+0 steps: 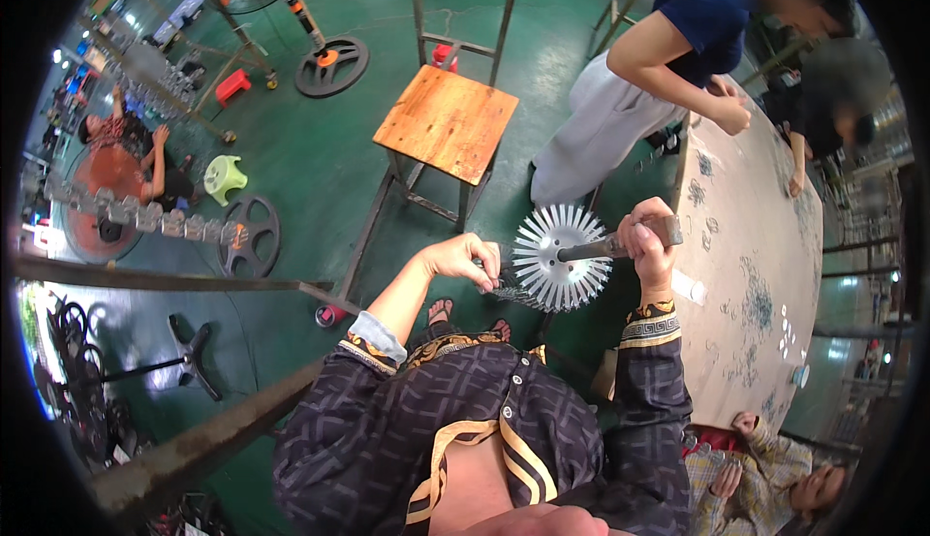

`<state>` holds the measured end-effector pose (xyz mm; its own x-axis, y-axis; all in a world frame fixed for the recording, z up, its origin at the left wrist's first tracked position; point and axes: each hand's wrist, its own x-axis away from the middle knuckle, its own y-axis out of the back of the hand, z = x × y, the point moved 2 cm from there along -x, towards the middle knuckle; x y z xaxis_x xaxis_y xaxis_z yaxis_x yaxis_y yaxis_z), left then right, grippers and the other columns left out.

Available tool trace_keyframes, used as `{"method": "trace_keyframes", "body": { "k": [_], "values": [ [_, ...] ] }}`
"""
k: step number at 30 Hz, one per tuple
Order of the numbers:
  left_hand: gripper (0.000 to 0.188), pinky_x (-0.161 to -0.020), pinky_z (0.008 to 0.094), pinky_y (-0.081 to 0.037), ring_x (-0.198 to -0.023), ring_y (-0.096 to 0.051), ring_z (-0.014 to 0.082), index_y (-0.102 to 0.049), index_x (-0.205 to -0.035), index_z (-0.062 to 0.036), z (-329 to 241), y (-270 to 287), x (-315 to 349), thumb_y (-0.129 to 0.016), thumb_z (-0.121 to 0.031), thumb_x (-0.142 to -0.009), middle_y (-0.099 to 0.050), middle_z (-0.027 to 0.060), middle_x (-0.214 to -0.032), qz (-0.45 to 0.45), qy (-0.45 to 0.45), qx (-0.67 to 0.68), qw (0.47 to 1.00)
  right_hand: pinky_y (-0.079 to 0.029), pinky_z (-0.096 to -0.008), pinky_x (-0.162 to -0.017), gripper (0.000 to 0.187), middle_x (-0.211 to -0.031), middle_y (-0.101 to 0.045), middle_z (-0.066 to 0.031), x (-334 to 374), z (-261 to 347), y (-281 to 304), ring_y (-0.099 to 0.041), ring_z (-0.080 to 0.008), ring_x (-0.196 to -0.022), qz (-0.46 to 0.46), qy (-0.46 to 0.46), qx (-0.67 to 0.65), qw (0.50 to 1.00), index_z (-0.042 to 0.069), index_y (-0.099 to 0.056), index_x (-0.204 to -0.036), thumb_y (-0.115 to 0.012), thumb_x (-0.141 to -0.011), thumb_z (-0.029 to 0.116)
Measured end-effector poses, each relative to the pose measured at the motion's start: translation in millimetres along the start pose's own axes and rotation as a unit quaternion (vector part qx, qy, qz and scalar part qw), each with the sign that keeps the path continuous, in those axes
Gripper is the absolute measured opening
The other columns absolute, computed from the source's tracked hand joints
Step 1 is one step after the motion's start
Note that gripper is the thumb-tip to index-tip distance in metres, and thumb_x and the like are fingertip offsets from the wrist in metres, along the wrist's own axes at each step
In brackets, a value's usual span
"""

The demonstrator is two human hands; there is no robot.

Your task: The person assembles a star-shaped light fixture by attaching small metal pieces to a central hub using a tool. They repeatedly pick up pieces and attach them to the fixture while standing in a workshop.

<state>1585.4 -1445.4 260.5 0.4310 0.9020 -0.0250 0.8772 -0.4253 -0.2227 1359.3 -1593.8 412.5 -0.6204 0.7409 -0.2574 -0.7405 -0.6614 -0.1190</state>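
- Right hand (pixel 649 248): clenched round a dark rod (pixel 593 247) that runs leftward into the hub of one finned metal disc (pixel 549 243).
- Left hand (pixel 459 258): fingers pinched together at the disc's left edge; what they grip is too small to tell.
- The disc stands between both hands, its pale fins fanning out all round.
- Progress: the rod meets the hub; dark thin pieces (pixel 521 296) gather only beside the left hand, and most fins look bare. How much remains cannot be told.
- Counts: one disc, one rod; the fins and thin pieces are too fine to count.
- Right of the right hand: one desk (pixel 715 245) bearing several scattered dark clusters and one white item (pixel 689 288).
- Beyond the left hand: one wooden stool (pixel 448 121).
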Motion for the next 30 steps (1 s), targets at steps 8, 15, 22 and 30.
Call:
{"method": "trace_keyframes", "body": {
  "k": [8,15,22,30],
  "values": [
    [0.012,-0.072,0.0283,-0.049,-0.078,-0.061,0.0152,-0.070,-0.079,-0.0008,107.1,-8.4,-36.1,-0.075,0.002,-0.068,-0.066,0.0066,-0.080,0.113,0.104,0.054,0.987,-0.036,-0.0235,-0.048,0.026,-0.060,-0.047,-0.0039,17.3,0.0,7.4,-0.043,-0.0098,-0.049,-0.007,-0.031,0.005,0.999,-0.002,-0.051,-0.082,-0.060,-0.074,0.021],
    [0.013,-0.077,0.0292,-0.050,-0.082,-0.063,0.0150,-0.069,-0.081,0.0005,143.1,-12.5,-56.5,-0.075,0.001,-0.070,-0.068,0.0075,-0.085,0.150,0.164,0.064,0.973,-0.037,-0.0239,-0.053,0.031,-0.063,-0.048,-0.0043,29.7,1.8,10.5,-0.044,-0.0100,-0.053,-0.017,-0.057,0.010,0.998,-0.004,-0.053,-0.085,-0.063,-0.071,0.023],
    [0.018,-0.079,0.0313,-0.050,-0.082,-0.065,0.0167,-0.064,-0.080,-0.0039,169.7,-4.1,-62.7,-0.077,0.001,-0.067,-0.068,0.0059,-0.084,0.134,0.232,0.081,0.960,-0.038,-0.0242,-0.055,0.034,-0.067,-0.047,-0.0037,34.6,0.7,12.9,-0.045,-0.0097,-0.056,-0.027,-0.065,0.030,0.997,-0.004,-0.056,-0.084,-0.064,-0.068,0.025],
    [0.035,-0.080,0.0284,-0.049,-0.089,-0.061,0.0146,-0.060,-0.092,-0.0010,170.0,-5.0,-76.1,-0.080,-0.001,-0.063,-0.061,0.0009,-0.090,0.045,0.232,0.140,0.962,-0.038,-0.0257,-0.057,0.031,-0.065,-0.045,-0.0029,38.2,-3.3,15.0,-0.044,-0.0109,-0.056,-0.036,-0.046,0.049,0.997,-0.003,-0.054,-0.084,-0.062,-0.070,0.024]
  ]
}}
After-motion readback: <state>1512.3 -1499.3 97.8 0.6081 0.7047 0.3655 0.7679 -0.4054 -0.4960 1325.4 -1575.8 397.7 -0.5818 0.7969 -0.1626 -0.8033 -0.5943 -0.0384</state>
